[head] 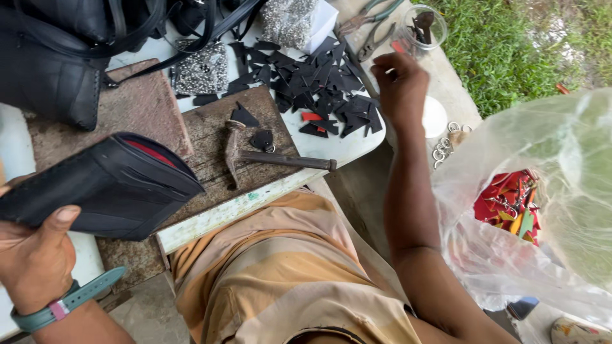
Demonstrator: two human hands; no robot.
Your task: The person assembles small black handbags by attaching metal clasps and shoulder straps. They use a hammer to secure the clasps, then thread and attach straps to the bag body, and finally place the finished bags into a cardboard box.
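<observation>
My left hand [35,255] grips a black leather pouch [108,188] with a red lining, held above the near left of the work table. A teal band circles that wrist. My right hand [400,86] reaches out over the far right edge of the table, fingers curled beside a heap of small black leather cut pieces [312,83]; whether it holds anything is hidden. A hammer [268,156] lies on a worn wooden board [210,137] between both hands.
Black bags [70,44] fill the far left. Bags of small metal studs [203,70] lie beyond the board. Pliers [366,22] and a clear plastic cup [424,28] sit far right. Metal rings [443,146] lie on concrete. A large clear plastic bag [542,204] holds red items.
</observation>
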